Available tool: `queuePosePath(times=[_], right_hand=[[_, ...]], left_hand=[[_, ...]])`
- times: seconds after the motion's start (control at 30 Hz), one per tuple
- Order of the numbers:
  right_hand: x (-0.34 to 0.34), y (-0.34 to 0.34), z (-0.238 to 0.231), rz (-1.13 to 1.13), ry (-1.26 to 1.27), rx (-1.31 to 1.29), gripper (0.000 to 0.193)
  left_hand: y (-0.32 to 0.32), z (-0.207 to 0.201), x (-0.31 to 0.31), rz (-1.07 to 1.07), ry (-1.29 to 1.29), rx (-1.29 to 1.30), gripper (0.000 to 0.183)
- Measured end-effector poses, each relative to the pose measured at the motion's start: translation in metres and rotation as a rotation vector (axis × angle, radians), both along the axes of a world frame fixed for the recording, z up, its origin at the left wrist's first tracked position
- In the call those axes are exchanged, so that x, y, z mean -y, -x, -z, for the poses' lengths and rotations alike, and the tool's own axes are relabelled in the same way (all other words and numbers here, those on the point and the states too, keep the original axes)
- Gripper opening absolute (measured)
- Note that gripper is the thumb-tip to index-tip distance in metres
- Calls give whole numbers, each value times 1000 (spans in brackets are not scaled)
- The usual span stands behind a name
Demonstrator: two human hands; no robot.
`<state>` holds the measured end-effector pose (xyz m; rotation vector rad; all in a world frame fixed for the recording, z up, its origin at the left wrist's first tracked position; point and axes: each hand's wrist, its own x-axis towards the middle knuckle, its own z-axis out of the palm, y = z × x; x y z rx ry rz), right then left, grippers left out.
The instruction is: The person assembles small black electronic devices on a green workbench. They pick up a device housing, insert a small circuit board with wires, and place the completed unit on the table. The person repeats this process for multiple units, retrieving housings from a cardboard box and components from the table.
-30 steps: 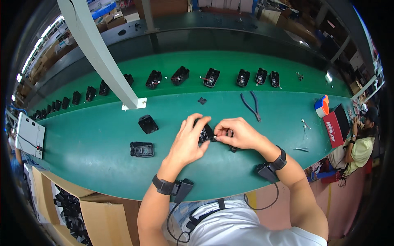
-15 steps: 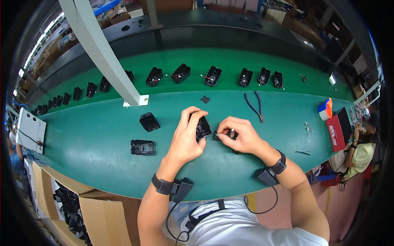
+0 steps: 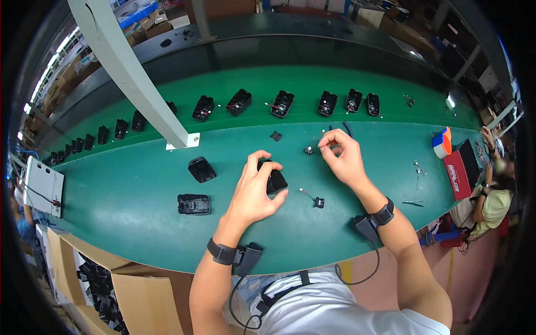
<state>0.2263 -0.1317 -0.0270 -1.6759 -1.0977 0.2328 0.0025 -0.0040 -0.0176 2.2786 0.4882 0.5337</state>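
Observation:
My left hand [image 3: 251, 187] is curled around a black plastic housing [image 3: 277, 182] on the green table, thumb at its near edge and fingers over the far side. Farther right, my right hand [image 3: 345, 159] is raised with thumb and index fingertips together, at a small dark part with a thin wire [image 3: 309, 149]. A second small dark wired part [image 3: 319, 202] lies between my forearms. Blue-handled pliers [image 3: 349, 129] are mostly covered by my right hand. Two more black housings, one tilted [image 3: 201, 169] and one lying open side up [image 3: 194, 204], sit left of my left hand.
Several black housings [image 3: 282, 104] stand in a row on the green strip behind. A grey post [image 3: 128, 72] rises at left. Tweezers [image 3: 414, 202], a red box [image 3: 459, 173] and a co-worker [image 3: 494, 206] are right. A carton of black parts [image 3: 100, 290] stands lower left.
My right hand has moved away from the housing, up and to the right, over the pliers. The wired part near my forearms is now uncovered. My left hand's thumb and fingers have spread slightly.

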Motion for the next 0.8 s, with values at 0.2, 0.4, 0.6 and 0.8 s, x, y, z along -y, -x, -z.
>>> queuePosePath(times=[0.2, 0.4, 0.6, 0.8], right_hand=[[0, -4, -6, 23, 195, 196, 45], [-6, 1, -3, -221, 177, 402, 23], [7, 6, -11, -164, 266, 148, 14], [8, -2, -12, -240, 198, 184, 10]], left_hand=[[-1, -4, 4, 4, 32, 19, 60], [-8, -8, 5, 20, 98, 67, 77], [-7, -9, 5, 110, 484, 200, 73], [-6, -2, -15, 280, 767, 365, 61]])
